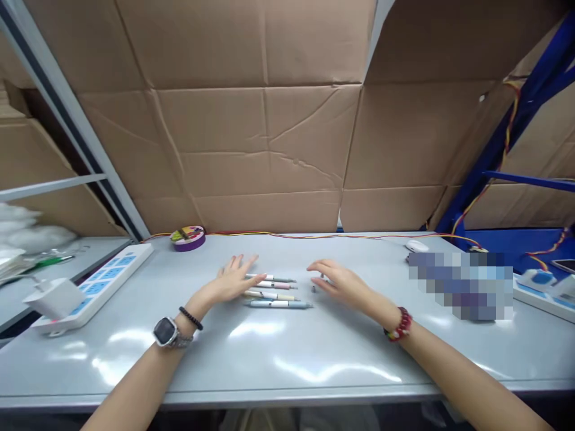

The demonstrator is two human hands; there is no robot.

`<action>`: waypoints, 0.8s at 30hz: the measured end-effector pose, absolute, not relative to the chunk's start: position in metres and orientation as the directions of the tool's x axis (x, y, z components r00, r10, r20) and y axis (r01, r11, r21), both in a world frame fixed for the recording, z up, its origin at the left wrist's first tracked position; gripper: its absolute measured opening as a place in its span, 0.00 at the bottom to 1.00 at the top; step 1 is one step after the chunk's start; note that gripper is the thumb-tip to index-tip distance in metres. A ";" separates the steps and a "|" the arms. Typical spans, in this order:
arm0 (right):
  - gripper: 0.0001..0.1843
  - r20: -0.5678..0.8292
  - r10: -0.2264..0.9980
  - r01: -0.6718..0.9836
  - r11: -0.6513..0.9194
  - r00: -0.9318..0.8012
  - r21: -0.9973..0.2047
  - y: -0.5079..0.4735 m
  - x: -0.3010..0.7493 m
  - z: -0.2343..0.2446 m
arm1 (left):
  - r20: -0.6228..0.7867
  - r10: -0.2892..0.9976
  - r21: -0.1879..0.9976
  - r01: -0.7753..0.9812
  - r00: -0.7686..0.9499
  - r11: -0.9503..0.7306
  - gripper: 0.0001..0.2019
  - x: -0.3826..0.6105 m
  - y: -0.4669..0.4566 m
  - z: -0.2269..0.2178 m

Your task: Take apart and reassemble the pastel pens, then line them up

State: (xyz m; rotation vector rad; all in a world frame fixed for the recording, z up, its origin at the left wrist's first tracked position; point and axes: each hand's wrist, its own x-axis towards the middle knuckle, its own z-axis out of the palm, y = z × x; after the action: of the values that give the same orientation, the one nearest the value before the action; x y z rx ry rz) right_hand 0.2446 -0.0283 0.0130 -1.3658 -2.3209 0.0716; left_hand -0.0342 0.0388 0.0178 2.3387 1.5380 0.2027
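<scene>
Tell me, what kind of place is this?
Probably a storeroom or warehouse workbench: cardboard sheets line the back, a blue metal rack stands at the right, and a power strip lies on the grey table.

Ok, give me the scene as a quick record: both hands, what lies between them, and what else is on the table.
left hand: open, flat, fingers over the left ends of the pens
right hand: open, palm down, just right of the pens, holding nothing
pens: four, side by side, narrow ends to the right
small part: dark bit beside the right fingers
table: grey, glossy
left side: white power strip
back edge: purple tape roll, red-yellow wire
right side: white mouse
</scene>
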 end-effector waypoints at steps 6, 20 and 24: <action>0.24 0.339 0.807 0.800 0.565 -0.484 -0.200 -0.028 0.239 -0.001 | 0.130 0.961 0.508 0.817 0.242 -0.274 0.34 -0.022 0.043 -0.009; 0.13 0.479 0.725 0.716 0.652 -0.495 -0.248 -0.033 0.242 0.012 | 0.340 0.908 0.595 0.692 0.246 -0.410 0.34 0.000 0.032 -0.010; 0.11 0.319 0.792 0.762 0.600 -0.521 -0.244 -0.042 0.248 0.023 | 0.406 0.877 0.592 0.657 0.257 -0.467 0.32 -0.007 0.034 -0.003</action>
State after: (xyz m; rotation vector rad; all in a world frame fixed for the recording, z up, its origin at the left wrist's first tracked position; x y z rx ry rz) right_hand 0.2477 -0.0419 0.0229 -1.2450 -2.4327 0.1022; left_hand -0.0069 0.0340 -0.0026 2.2302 1.4136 1.0271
